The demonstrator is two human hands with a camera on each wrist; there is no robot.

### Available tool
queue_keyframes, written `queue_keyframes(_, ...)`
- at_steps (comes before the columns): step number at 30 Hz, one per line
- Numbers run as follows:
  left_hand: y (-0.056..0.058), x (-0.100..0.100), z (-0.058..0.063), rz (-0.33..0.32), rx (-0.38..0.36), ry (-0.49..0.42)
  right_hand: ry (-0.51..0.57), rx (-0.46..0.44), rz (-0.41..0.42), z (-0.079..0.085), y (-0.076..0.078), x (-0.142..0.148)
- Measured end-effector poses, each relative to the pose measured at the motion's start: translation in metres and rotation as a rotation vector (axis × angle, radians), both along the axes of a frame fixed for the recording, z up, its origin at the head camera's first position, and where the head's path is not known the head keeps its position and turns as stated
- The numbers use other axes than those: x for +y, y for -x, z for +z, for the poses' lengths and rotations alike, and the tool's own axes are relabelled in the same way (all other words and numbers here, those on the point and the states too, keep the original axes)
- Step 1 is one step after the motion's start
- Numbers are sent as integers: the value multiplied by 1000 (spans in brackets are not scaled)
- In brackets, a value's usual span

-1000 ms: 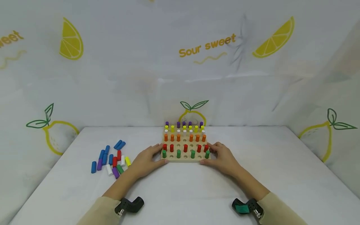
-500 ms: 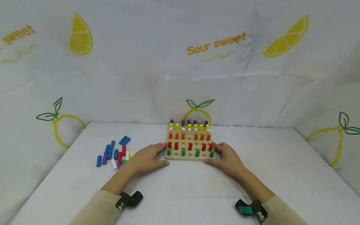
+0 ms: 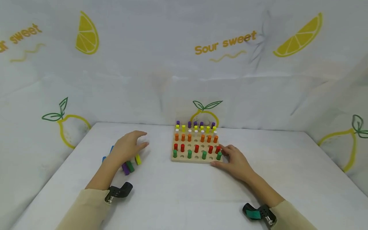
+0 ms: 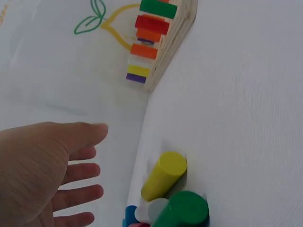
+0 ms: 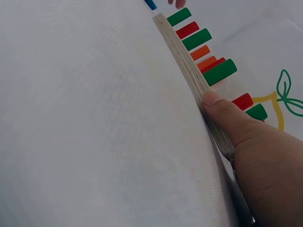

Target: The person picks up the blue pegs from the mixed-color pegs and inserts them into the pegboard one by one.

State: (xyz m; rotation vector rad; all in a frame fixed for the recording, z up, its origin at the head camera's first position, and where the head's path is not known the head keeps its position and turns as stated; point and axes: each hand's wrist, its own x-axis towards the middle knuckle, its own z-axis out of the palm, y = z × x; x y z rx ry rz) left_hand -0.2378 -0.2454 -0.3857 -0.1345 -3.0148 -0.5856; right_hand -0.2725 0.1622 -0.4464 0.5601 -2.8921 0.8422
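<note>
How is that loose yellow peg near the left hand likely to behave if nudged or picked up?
The yellow peg will probably roll if nudged sideways: it is round and lies on its side. It looks stiff, with a crisp-edged flat end, so it likely won't bend. Its smooth surface may feel slightly slippery.

The place looked like a small screened-off filming set. Under the right hand [image 3: 234, 163] and the pegboard [image 3: 192, 161] in its grip lay a table [image 3: 178, 195] covered in white. Beyond the grip and to both sides of it rose a pale, creased backdrop [image 3: 135, 89] printed with lemon slices [image 3: 87, 35] and the lettering "Sour sweet" [image 3: 225, 43]. Nearer the wearer than the grip, a black wrist camera [image 3: 260, 212] sat at the sleeve [image 3: 288, 217], pointing to a recording setup.
</note>
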Motion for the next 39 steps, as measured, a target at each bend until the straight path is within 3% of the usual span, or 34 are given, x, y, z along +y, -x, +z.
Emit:
queue_keyframes(6,1,-17,-11,146,20,-52,6,-8,-1,0,1,-1)
queue_keyframes(11,5,-25,-24,200,20,-66,5,-11,-11,1,-1,-2)
queue_keyframes(16,5,-31,-33,204,45,-41,-11,-10,0,-1,0,-3)
queue_keyframes(23,5,-30,-38,215,88,-39,-47,57,36,-1,7,9)
queue_keyframes(33,7,-24,-43,242,130,-58,-9,-4,110,0,22,29)
queue_keyframes(39,6,-26,-43,244,157,-43,28,-22,153,-3,23,29)
